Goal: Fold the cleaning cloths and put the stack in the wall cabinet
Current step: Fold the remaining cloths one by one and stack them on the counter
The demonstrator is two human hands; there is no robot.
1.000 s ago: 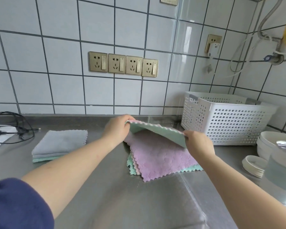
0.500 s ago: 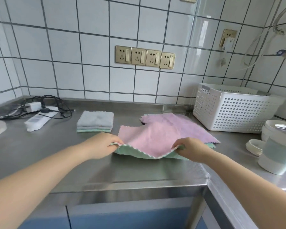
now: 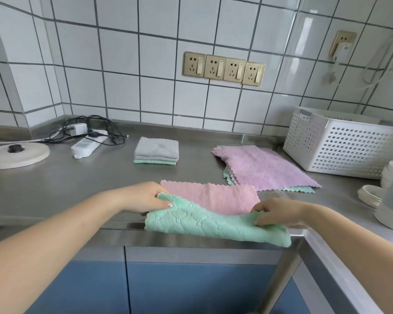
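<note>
Left hand [image 3: 143, 197]: at 7 o'clock of the counter, fingers curled, pinching the left corner of the two-sided cloth [image 3: 213, 214] between thumb and fingers. Closed on the cloth.

Right hand [image 3: 279, 211]: at 5 o'clock, fingers curled over the cloth's right edge, gripping it; fingertips press into the green face.

Two-sided cloth: green on one face, pink on the other, scalloped edge. Lies at 6 o'clock on the steel counter [image 3: 77, 184], the pink face spread flat toward 12 o'clock, the green part turned up and draped over the counter's front edge between the two hands.

Folded stack [image 3: 156, 151]: at 11 o'clock of the held cloth, well apart from it. Grey cloths on top, one green beneath, edges aligned.

Unfolded pile [image 3: 263, 168]: at 1 o'clock, purple cloth uppermost, green and pale edges showing beneath. Its near corner lies just beside the pink face; whether they touch cannot be told.

White perforated basket [image 3: 340, 146]: at 2 o'clock, against the tiled wall, just beside the pile.

Power strip [image 3: 89, 143] with black cables: at 10 o'clock.

Round white base [image 3: 16, 152]: at 9 o'clock, far left.

Wall sockets [image 3: 224, 69]: row of four, brass-coloured, at 12 o'clock.

White containers [image 3: 390, 200]: at 3 o'clock, blurred.
</note>
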